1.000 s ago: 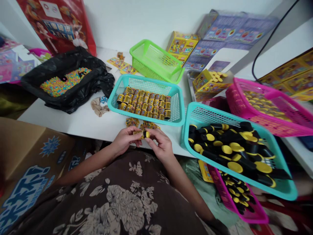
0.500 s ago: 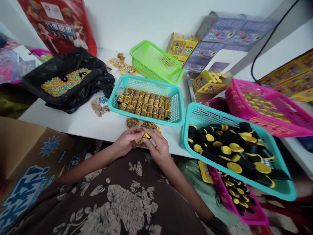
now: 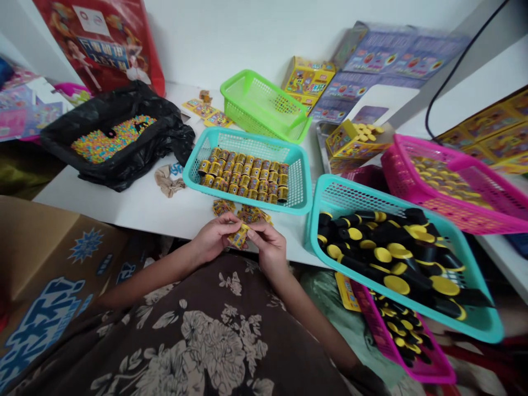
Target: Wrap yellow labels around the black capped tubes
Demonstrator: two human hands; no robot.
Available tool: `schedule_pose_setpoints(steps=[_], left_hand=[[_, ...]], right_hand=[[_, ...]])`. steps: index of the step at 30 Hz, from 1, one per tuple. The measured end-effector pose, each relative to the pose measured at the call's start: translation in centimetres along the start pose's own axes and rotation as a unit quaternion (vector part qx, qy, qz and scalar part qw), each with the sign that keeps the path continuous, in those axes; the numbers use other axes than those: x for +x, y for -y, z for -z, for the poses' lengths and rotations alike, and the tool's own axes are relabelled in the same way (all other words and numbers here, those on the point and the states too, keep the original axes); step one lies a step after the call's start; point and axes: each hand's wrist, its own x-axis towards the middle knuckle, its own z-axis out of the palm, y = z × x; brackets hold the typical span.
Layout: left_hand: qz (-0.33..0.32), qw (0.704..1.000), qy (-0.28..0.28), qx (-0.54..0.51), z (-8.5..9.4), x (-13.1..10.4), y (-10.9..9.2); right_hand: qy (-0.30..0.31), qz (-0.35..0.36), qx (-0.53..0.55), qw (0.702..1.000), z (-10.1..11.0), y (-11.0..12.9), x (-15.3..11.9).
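Note:
My left hand [image 3: 214,237] and my right hand [image 3: 267,245] meet at the table's front edge, both pinching a small yellow patterned label [image 3: 238,237]. Whether a container sits behind the label is hard to tell. Just beyond my fingers lie piles of similar printed labels [image 3: 252,213]. Behind them, a turquoise basket [image 3: 247,135] holds rows of small labelled cylinders [image 3: 244,180]. To the right, a larger turquoise basket [image 3: 350,188] is filled with black containers [image 3: 388,228] with yellow lids.
A black-bagged tub [image 3: 61,129] of colourful pellets stands left. Behind are a green basket [image 3: 264,104] and purple boxes [image 3: 383,49]. Pink baskets [image 3: 457,214] are at the right and below. An open carton [image 3: 49,242] stands at lower left.
The patterned label now shows more of its face between my fingers. My right hand's fingers have shifted at its upper edge.

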Motion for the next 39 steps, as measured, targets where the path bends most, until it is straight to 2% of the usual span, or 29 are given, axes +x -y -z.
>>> schedule_pose_setpoints(steps=[4,6,9,13,15,18,21,23,26,27,29,31,35,39], left_hand=[[-0.001,1.0,-0.014,-0.002,0.1,0.2,-0.2],[-0.011,1.0,-0.014,0.003,-0.1,0.1,-0.2],[-0.018,1.0,-0.005,0.013,-0.4,0.0,-0.1],[-0.066,0.996,-0.031,0.052,-0.3,0.0,0.1],[-0.063,0.996,-0.026,0.055,-0.3,0.1,0.2],[-0.067,0.996,-0.046,0.045,-0.1,0.1,0.2],[-0.082,0.988,-0.101,0.089,0.0,0.1,0.1],[-0.033,0.987,-0.09,0.131,0.2,0.0,0.0],[0.099,0.987,0.017,0.125,0.4,0.3,0.1],[0.119,0.987,0.042,0.097,0.4,0.4,0.1],[0.107,0.993,0.046,0.027,0.4,0.6,0.2],[0.07,0.997,0.028,-0.021,0.3,0.7,0.1],[0.029,0.999,0.032,-0.017,-0.1,0.6,-0.2],[0.026,0.999,0.015,-0.014,-0.1,0.6,-0.2]], right_hand=[[0.04,0.015,-0.051,0.998,0.4,0.1,-0.1],[0.041,0.035,-0.073,0.996,0.4,0.3,-0.1],[0.025,0.062,-0.051,0.996,0.4,0.7,0.0],[0.058,0.089,-0.088,0.99,0.2,1.0,0.1],[0.063,0.111,-0.121,0.984,0.1,1.0,0.2],[0.034,0.158,-0.142,0.976,0.3,1.0,0.3],[0.007,0.242,-0.21,0.947,0.7,1.2,0.3],[0.012,0.3,-0.264,0.916,1.0,1.2,0.3],[0.047,0.366,-0.309,0.876,1.2,1.2,0.3],[0.059,0.378,-0.315,0.869,1.2,1.2,0.3],[0.063,0.375,-0.314,0.87,1.1,1.3,0.2],[0.031,0.344,-0.305,0.888,0.9,1.3,0.1],[-0.02,0.285,-0.286,0.915,0.8,1.4,-0.1],[-0.006,0.292,-0.303,0.907,0.9,1.1,0.0]])
